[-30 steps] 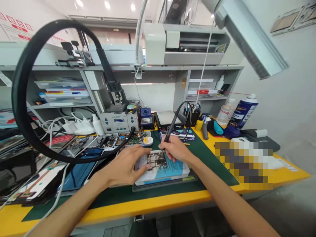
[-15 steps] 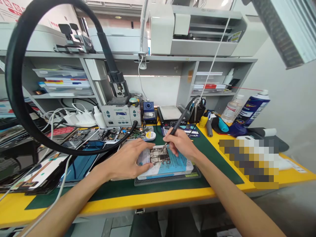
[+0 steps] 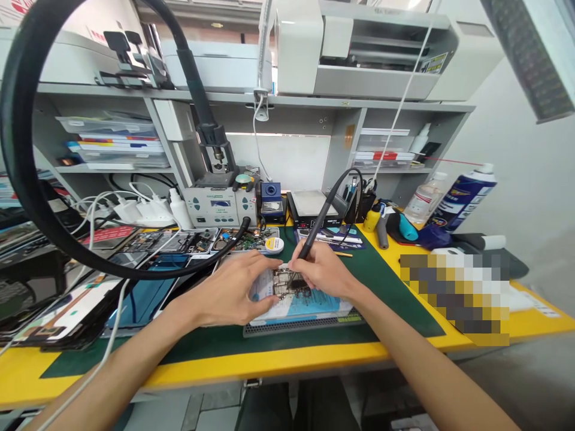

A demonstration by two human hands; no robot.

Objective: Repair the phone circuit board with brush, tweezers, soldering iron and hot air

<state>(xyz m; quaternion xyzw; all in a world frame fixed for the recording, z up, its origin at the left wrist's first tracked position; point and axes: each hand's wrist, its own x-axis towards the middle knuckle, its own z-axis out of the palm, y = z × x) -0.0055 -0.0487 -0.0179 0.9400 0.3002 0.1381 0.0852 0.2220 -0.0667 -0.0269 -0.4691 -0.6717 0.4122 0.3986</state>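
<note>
A small circuit board [image 3: 287,284] lies on a white and blue pad [image 3: 309,306] atop a dark ribbed mat [image 3: 300,325]. My left hand [image 3: 233,290] rests on the pad's left side, its fingers bent and pressing on the board's left edge. In my right hand [image 3: 321,270] I pinch a black soldering iron [image 3: 320,224] like a pen. Its tip touches the top of the board. The iron's cable [image 3: 357,179] loops up behind it.
A green mat [image 3: 390,299] covers the yellow bench [image 3: 269,368]. Behind stand a grey soldering station [image 3: 219,206], a round solder tin [image 3: 274,244], a hot plate [image 3: 309,206], bottles [image 3: 424,197] and a spray can [image 3: 462,194]. A black hose [image 3: 27,179] arcs at left over phone parts [image 3: 148,242].
My right hand and the iron tip have shifted slightly left along the board. The left hand keeps its hold. The camera has tilted a little.
</note>
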